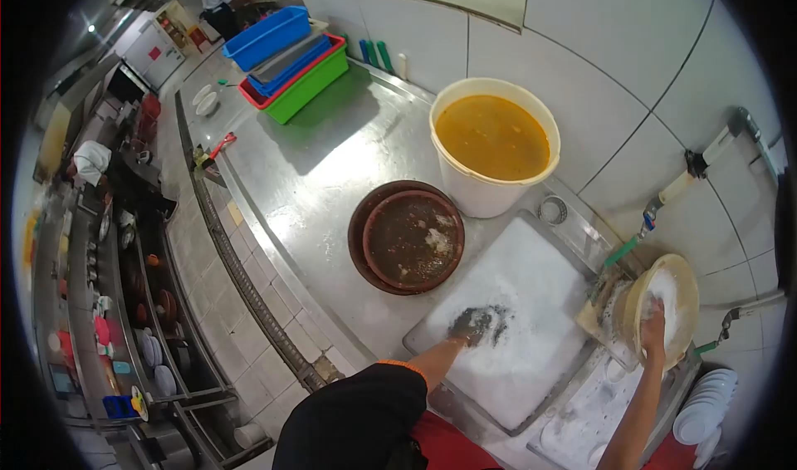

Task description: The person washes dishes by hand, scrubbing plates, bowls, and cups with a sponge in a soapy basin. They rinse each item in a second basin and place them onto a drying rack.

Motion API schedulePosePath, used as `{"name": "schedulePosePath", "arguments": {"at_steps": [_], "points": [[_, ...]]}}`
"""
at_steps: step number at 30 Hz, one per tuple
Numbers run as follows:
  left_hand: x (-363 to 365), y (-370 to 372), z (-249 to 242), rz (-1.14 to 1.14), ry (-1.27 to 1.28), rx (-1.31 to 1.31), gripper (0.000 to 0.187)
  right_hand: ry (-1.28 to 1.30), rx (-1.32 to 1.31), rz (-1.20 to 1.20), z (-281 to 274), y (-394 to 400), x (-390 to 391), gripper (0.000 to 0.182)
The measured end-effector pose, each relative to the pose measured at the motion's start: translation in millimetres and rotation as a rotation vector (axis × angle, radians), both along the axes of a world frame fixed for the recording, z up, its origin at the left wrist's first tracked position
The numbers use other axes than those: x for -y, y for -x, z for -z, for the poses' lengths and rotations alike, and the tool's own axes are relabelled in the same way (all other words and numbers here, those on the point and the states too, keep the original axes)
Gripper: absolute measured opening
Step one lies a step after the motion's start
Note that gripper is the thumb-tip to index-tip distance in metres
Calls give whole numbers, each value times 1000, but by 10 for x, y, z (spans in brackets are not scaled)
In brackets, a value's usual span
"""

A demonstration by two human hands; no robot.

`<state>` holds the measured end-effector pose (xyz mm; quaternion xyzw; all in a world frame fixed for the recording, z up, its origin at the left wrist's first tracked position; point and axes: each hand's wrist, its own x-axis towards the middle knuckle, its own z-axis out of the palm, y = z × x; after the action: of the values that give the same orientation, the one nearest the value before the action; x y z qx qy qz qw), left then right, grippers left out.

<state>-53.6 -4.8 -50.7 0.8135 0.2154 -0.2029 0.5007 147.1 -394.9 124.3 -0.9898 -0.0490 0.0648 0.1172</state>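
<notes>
My left hand [470, 327] is down in the foamy water of the sink [523, 279], at a dark gap in the white suds; its fingers are hidden. To the right, my right hand [653, 327] is inside a yellowish round bowl [682, 304] with suds in it, and its fingers are hard to make out. The bowl is tilted at the sink's right side, by a sudsy clear container [616, 312]. Left of the sink, a brown clay dish [407, 242] with dark liquid and scraps stands in a larger brown dish [359, 250].
A white bucket [486, 188] of orange liquid stands behind the sink. Green and blue bins [311, 84] are farther back. White plates [706, 405] are stacked at right, below taps [647, 221]. Two people [93, 161] [217, 1] work in the background.
</notes>
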Motion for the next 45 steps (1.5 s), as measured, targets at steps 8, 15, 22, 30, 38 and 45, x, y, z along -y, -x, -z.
{"name": "schedulePosePath", "arguments": {"at_steps": [8, 15, 22, 30, 38, 45], "points": [[327, -413, 81, 283, 133, 15, 71, -395, 380, 256, -272, 96, 35, 60], [145, -457, -297, -53, 140, 331, 76, -491, 409, 514, -380, 342, -244, 62], [-172, -222, -180, 90, -22, 332, 61, -755, 715, 686, -54, 245, -144, 56], [-12, 61, -767, -132, 615, 414, 55, -1364, 115, 544, -21, 1617, -1879, 40], [359, -398, 236, -527, 1128, 611, 27, -2091, -456, 488, 575, 1934, -2537, 41], [265, -229, -1537, -597, 1326, 53, 32, -1437, 33, 435, -55, 1990, -2336, 37]]}}
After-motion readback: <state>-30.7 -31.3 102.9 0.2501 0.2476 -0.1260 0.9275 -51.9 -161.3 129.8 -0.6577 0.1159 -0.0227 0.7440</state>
